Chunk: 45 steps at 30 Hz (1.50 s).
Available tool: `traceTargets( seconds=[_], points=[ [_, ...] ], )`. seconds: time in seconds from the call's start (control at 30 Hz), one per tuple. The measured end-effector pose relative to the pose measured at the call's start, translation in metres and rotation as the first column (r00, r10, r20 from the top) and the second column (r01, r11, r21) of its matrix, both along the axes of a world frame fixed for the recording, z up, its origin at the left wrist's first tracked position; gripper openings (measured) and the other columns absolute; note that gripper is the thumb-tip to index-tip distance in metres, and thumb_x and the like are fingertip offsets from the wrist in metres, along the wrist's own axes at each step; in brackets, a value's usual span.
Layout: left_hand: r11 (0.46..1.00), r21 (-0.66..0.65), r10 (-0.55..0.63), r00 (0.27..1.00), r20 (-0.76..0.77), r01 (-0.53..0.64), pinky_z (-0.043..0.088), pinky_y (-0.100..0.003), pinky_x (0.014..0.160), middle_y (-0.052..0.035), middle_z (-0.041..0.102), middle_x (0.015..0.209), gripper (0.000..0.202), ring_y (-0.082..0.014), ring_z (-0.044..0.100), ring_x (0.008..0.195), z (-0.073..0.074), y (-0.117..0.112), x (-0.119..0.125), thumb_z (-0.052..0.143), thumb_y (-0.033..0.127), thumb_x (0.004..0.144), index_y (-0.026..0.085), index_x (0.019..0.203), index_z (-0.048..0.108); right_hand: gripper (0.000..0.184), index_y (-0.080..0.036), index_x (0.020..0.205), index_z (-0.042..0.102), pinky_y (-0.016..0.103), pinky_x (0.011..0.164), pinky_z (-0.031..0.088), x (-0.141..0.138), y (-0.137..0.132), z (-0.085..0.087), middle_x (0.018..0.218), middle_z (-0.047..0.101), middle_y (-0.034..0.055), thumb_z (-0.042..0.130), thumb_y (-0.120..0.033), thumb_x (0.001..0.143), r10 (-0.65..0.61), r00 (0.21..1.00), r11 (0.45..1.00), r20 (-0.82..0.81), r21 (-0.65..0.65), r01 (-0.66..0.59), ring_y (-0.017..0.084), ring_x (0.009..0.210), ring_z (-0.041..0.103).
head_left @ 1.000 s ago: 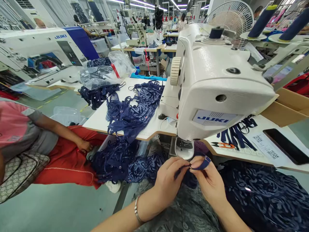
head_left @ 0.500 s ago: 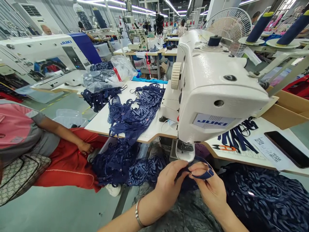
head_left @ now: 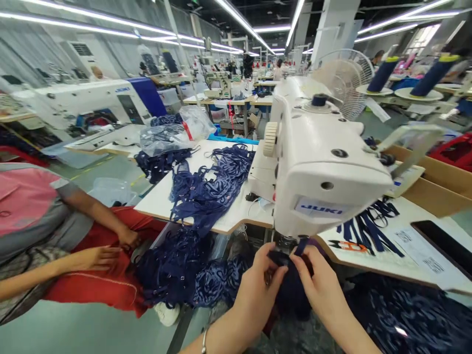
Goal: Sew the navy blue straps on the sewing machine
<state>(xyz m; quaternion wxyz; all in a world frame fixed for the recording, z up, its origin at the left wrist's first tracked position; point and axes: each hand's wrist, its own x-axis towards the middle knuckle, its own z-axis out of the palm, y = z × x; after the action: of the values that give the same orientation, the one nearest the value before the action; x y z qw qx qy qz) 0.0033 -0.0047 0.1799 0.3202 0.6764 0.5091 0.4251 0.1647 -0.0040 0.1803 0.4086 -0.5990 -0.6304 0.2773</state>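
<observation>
My left hand [head_left: 256,287] pinches a dark navy edge of a bra [head_left: 295,290] between thumb and fingers. My right hand [head_left: 322,280] is closed on a navy strap [head_left: 302,244] of the same piece, just beside the left. The rest of the bra hangs below both hands over my lap. Directly above them is the head of a white sewing machine [head_left: 332,162]; its needle area is mostly hidden behind my fingers and the strap.
Navy bras [head_left: 217,189] lie heaped on the white table [head_left: 155,201], with more hanging below its edge. On the right are orange-handled snippers [head_left: 352,247], cut straps [head_left: 372,228], a phone [head_left: 446,243] and dark patterned garments [head_left: 413,309]. A seated co-worker [head_left: 84,236] is at left.
The view has tilted upward. My hands have shifted their grip on the bra, and the strap loop now stands up by the machine head. At left, another forearm has appeared over the co-worker's lap.
</observation>
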Motion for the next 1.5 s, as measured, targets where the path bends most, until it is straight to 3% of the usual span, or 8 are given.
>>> traceTargets(
  seconds=[0.07, 0.13, 0.23, 0.37, 0.57, 0.7, 1.07, 1.5],
  points=[
    [0.948, 0.308, 0.131, 0.98, -0.153, -0.079, 0.055, -0.022, 0.064, -0.0003, 0.069, 0.081, 0.033, -0.0134, 0.067, 0.069, -0.001, 0.002, -0.007, 0.057, 0.021, 0.091, 0.021, 0.124, 0.05, 0.02, -0.024, 0.087, 0.054, 0.035, 0.073, 0.044, -0.002, 0.008, -0.006, 0.084, 0.059, 0.0039, 0.049, -0.042, 0.093, -0.032, 0.999, 0.997, 0.027, 0.077, 0.03, 0.023, 0.081, 0.057],
    [0.829, 0.559, 0.183, 0.93, -0.319, 0.029, 0.053, -0.027, 0.081, -0.0045, 0.071, 0.093, 0.03, -0.0156, 0.067, 0.086, -0.001, 0.003, -0.014, 0.056, 0.018, 0.092, 0.02, 0.122, 0.055, 0.018, -0.024, 0.089, 0.052, 0.034, 0.07, 0.044, -0.002, 0.014, -0.01, 0.083, 0.056, 0.0029, 0.052, -0.042, 0.092, -0.044, 0.999, 0.995, 0.011, 0.094, 0.043, 0.021, 0.076, 0.054],
    [0.744, 0.555, 0.057, 0.793, -0.607, 0.371, 0.038, -0.032, 0.106, -0.0051, 0.067, 0.119, 0.037, -0.0168, 0.058, 0.117, 0.001, 0.004, -0.021, 0.052, 0.017, 0.094, 0.02, 0.131, 0.052, 0.021, -0.024, 0.087, 0.046, 0.033, 0.065, 0.043, -0.002, 0.021, -0.01, 0.078, 0.048, -0.0005, 0.057, -0.042, 0.088, -0.074, 0.996, 0.995, -0.05, 0.067, 0.077, 0.018, 0.068, 0.048],
    [0.764, 0.383, -0.096, 0.678, -0.729, 0.52, 0.034, -0.033, 0.107, -0.0043, 0.058, 0.135, 0.041, -0.0154, 0.047, 0.13, 0.006, 0.013, -0.022, 0.048, 0.02, 0.098, 0.02, 0.139, 0.045, 0.024, -0.023, 0.088, 0.043, 0.031, 0.063, 0.043, -0.001, 0.028, -0.003, 0.074, 0.042, -0.0038, 0.058, -0.041, 0.085, -0.068, 0.977, 0.995, -0.202, -0.085, 0.051, 0.016, 0.064, 0.045],
    [0.746, 0.449, -0.102, 0.75, -0.654, 0.493, 0.038, -0.035, 0.098, -0.0047, 0.067, 0.122, 0.031, -0.0188, 0.055, 0.122, 0.005, 0.027, -0.021, 0.048, 0.019, 0.097, 0.023, 0.127, 0.056, 0.024, -0.022, 0.091, 0.047, 0.026, 0.062, 0.042, 0.0, 0.03, -0.003, 0.075, 0.042, -0.0042, 0.059, -0.042, 0.085, -0.018, 0.926, 0.989, -0.378, -0.143, -0.039, 0.014, 0.065, 0.043],
    [0.75, 0.424, -0.121, 0.734, -0.668, 0.509, 0.035, -0.036, 0.099, -0.0033, 0.066, 0.124, 0.032, -0.0177, 0.054, 0.124, 0.002, 0.028, -0.02, 0.046, 0.016, 0.098, 0.024, 0.127, 0.056, 0.025, -0.021, 0.085, 0.05, 0.026, 0.064, 0.043, 0.006, 0.032, -0.006, 0.073, 0.046, -0.0034, 0.055, -0.045, 0.089, -0.039, 0.913, 0.994, -0.406, -0.106, -0.005, 0.014, 0.067, 0.045],
    [0.828, 0.496, 0.119, 0.782, -0.612, 0.263, 0.033, -0.034, 0.099, -0.0033, 0.065, 0.122, 0.032, -0.0195, 0.056, 0.12, 0.001, 0.015, 0.006, 0.055, 0.027, 0.093, 0.021, 0.125, 0.059, 0.017, -0.021, 0.088, 0.064, 0.042, 0.09, 0.045, 0.017, 0.074, -0.005, 0.09, 0.069, 0.008, 0.051, -0.027, 0.079, -0.002, 0.999, 0.998, -0.052, 0.058, 0.005, 0.027, 0.096, 0.06],
    [0.865, 0.453, 0.126, 0.782, -0.61, 0.214, 0.03, -0.036, 0.096, -0.0036, 0.066, 0.12, 0.037, -0.021, 0.056, 0.118, 0.001, 0.016, 0.013, 0.055, 0.029, 0.092, 0.02, 0.128, 0.055, 0.023, -0.022, 0.09, 0.068, 0.044, 0.098, 0.045, 0.017, 0.085, -0.007, 0.094, 0.072, 0.0094, 0.045, -0.023, 0.084, 0.052, 0.999, 0.985, 0.014, 0.164, -0.053, 0.028, 0.108, 0.061]
  ],
)
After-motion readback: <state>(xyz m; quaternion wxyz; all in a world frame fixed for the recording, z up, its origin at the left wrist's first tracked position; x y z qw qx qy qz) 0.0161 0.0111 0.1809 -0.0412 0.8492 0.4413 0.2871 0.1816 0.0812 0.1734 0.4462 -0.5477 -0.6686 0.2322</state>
